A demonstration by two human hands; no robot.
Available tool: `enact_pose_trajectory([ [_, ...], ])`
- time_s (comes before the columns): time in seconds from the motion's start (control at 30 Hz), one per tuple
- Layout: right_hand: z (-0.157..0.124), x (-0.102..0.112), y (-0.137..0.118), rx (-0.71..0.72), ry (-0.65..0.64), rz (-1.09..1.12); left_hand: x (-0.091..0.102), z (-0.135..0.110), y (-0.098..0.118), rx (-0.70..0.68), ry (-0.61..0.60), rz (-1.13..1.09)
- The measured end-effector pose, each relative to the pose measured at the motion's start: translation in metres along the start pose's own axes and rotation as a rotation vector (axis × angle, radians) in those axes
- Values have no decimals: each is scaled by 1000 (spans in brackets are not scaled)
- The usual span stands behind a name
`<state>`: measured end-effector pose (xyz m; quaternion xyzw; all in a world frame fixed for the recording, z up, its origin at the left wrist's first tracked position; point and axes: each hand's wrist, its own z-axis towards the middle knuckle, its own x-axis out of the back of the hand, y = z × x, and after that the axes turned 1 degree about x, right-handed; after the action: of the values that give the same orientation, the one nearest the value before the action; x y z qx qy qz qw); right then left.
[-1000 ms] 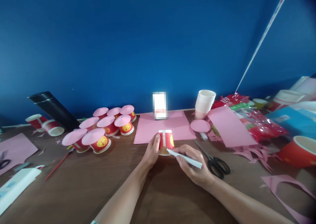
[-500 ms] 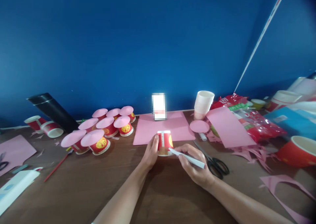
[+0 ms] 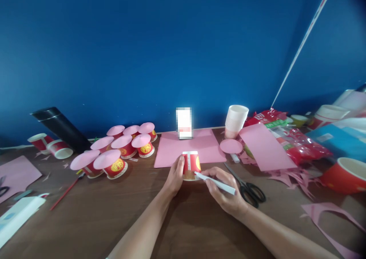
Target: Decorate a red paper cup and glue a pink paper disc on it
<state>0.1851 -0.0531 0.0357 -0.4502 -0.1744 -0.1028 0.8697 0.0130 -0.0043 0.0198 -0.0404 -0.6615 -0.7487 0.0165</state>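
Note:
My left hand point(image 3: 175, 175) grips the left side of a red paper cup point(image 3: 190, 162), which stands upside down at the middle of the table. A white band and a yellow emblem show on the cup's side. Between the fingers of my right hand point(image 3: 224, 190) is a slim white pen point(image 3: 219, 184), its tip at the lower front of the cup. Whether the tip touches the cup I cannot tell. Black-handled scissors point(image 3: 253, 193) lie just right of my right hand. Behind the cup, pink paper point(image 3: 168, 148) lies flat.
Several red cups point(image 3: 116, 168) with pink paper discs on top stand at the left, near a black flask point(image 3: 61, 127) and a red brush point(image 3: 65, 193). Stacked white cups point(image 3: 236, 118), a pink disc point(image 3: 231, 146), red plastic packages point(image 3: 304, 144) and paper scraps point(image 3: 296, 179) occupy the right.
The pen and the fingers of my right hand have shifted very slightly left. The cup and my left hand look almost the same.

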Motion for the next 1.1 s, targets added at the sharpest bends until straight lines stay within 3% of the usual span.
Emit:
enact_pose_trajectory([
  [1.1,-2,0,3,5,16,-2,-1,1,-2,12,21,4],
])
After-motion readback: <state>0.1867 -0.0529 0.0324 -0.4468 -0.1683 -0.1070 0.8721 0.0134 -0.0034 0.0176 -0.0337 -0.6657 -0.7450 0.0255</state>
